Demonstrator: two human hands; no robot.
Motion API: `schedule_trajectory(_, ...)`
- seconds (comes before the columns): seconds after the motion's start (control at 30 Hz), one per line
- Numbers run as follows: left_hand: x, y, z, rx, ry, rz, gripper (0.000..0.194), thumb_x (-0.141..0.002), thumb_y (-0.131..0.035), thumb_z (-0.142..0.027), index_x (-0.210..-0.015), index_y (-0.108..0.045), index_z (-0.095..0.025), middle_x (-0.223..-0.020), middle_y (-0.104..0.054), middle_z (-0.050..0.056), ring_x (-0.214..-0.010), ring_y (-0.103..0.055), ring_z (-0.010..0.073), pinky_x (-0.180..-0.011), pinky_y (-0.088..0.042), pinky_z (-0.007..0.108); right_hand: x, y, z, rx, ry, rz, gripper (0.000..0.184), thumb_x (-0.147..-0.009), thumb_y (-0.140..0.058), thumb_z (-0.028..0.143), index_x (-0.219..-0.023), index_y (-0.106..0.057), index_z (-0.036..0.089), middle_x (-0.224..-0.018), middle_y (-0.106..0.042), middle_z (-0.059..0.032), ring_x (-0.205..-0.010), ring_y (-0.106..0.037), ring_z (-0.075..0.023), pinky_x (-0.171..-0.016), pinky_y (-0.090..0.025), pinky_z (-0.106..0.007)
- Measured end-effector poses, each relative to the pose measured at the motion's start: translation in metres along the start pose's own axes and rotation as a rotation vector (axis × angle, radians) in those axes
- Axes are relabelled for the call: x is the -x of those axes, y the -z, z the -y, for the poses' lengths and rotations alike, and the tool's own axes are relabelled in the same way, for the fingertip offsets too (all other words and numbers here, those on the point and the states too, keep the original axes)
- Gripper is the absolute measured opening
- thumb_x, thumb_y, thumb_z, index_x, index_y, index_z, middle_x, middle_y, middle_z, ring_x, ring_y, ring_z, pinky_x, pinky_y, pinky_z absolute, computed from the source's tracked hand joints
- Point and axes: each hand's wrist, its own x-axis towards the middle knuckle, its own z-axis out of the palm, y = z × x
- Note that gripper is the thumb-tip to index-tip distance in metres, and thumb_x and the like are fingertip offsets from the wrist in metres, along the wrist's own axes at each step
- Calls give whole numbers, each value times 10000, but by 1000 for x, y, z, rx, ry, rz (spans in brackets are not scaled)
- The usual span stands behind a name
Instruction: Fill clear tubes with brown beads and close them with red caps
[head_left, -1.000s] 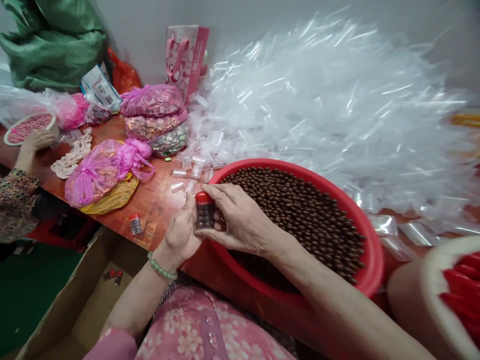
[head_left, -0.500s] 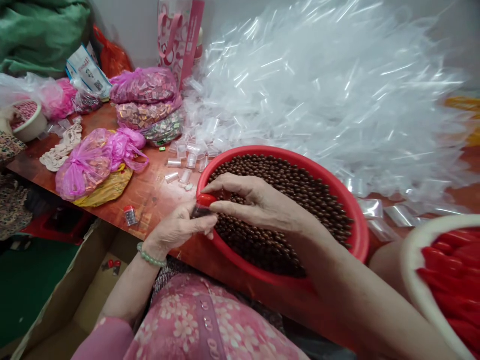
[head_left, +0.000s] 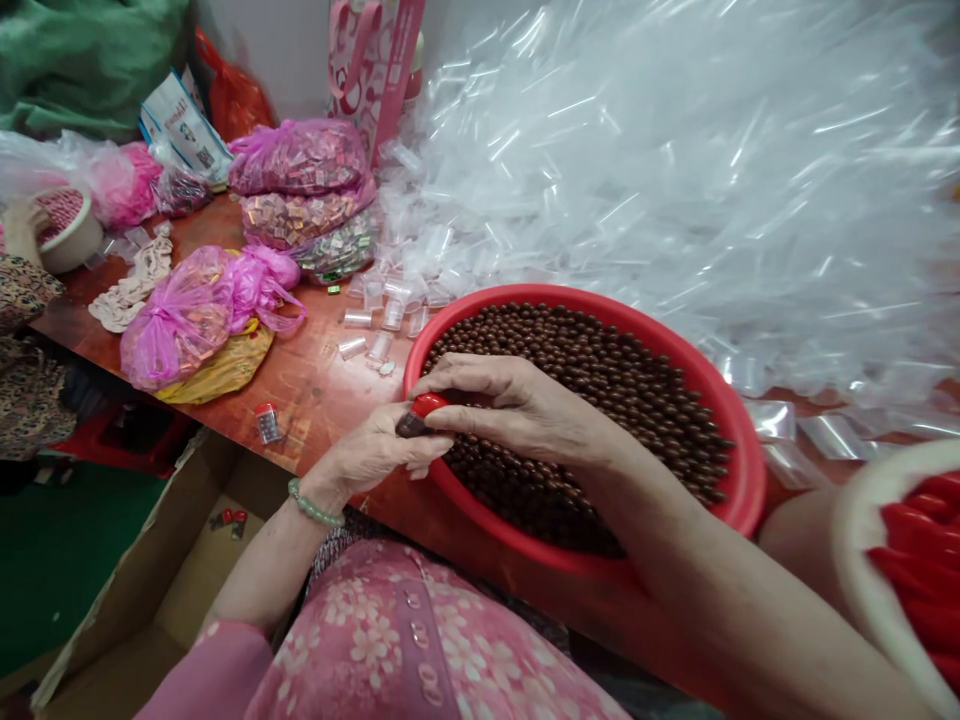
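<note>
My left hand [head_left: 386, 440] grips a small clear tube [head_left: 409, 425] that looks dark brown inside, like the beads below. On the tube's end sits a red cap [head_left: 429, 404], pinched between the thumb and fingers of my right hand [head_left: 495, 400]. Both hands are at the near left rim of a large red basin [head_left: 750, 480], which is filled with shiny dark brown balls [head_left: 585, 370]. My fingers partly hide the join between cap and tube.
Clear plastic tubes [head_left: 637, 180] form a big heap behind the basin. A white tub of red caps [head_left: 922, 560] stands at right. Pink bags [head_left: 180, 320] lie left, near a small red-capped container [head_left: 268, 423]. Below is a cardboard box [head_left: 180, 590]; another person's hand [head_left: 26, 228] shows far left.
The tube and red cap have tilted a little in my hands, and my right fingers have closed over the cap. The whole view has shifted slightly.
</note>
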Motion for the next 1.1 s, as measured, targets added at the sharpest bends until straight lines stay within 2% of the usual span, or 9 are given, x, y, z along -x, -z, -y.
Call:
schedule_trajectory(0.2, -4, 2, -1, -62, 6, -47, 429, -735, -761, -453, -643, -495, -129, -543, -466, -37, -498, -419, 47, -510, -302, 218, -1, -9, -7, -114, -122, -156, 273, -883, -711, 428, -941, -747, 164, -852, -637, -41, -769, -585, -197, -681, -446, -275)
schedule_trajectory(0.33, -6, 5, 1, -18, -20, -79, 424, -687, -797, -422, -662, -477, -146, -537, -450, -59, -472, -409, 47, -479, -310, 211, -4, -16, -11, -110, -126, -197, 236, -857, -714, 391, -920, -755, 167, -832, -641, -36, -747, -585, -193, -676, -446, -279)
schedule_trajectory(0.47, -7, 7, 4, -72, 7, -113, 396, -676, -794, -390, -673, -483, -144, -541, -444, -62, -467, -407, 47, -464, -293, 208, -5, -16, -10, -65, -120, -172, 219, -870, -694, 362, -937, -760, 164, -853, -659, -41, -753, -600, -194, -663, -452, -270)
schedule_trajectory(0.63, -8, 7, 0, -74, 75, -88, 447, -618, -817, -440, -651, -480, -149, -522, -439, -65, -459, -402, 49, -460, -290, 211, -4, -8, -3, 10, -123, -110, 210, -883, -683, 343, -975, -750, 167, -849, -670, -34, -721, -617, -186, -626, -465, -246)
schedule_trajectory(0.8, -10, 9, -4, -111, 95, -62, 414, -613, -802, -431, -636, -499, -149, -507, -429, -57, -458, -391, 58, -457, -284, 219, -4, -6, 2, 146, -63, -71, 191, -927, -620, 306, -1000, -742, 178, -900, -684, -46, -782, -633, -206, -695, -481, -273)
schedule_trajectory(0.97, -12, 12, -2, -164, 151, -21, 416, -620, -789, -435, -622, -490, -146, -492, -422, -54, -445, -386, 59, -443, -277, 216, -2, -5, -3, 115, -88, -15, 195, -925, -610, 313, -970, -752, 189, -889, -672, -40, -786, -619, -198, -706, -482, -262)
schedule_trajectory(1.1, -13, 11, 0, -81, 131, -82, 421, -589, -808, -387, -801, -548, -132, -594, -461, -71, -450, -403, 47, -429, -322, 203, -3, -4, -6, 137, -97, -2, 197, -937, -594, 311, -933, -749, 190, -878, -664, -33, -777, -609, -187, -723, -464, -260)
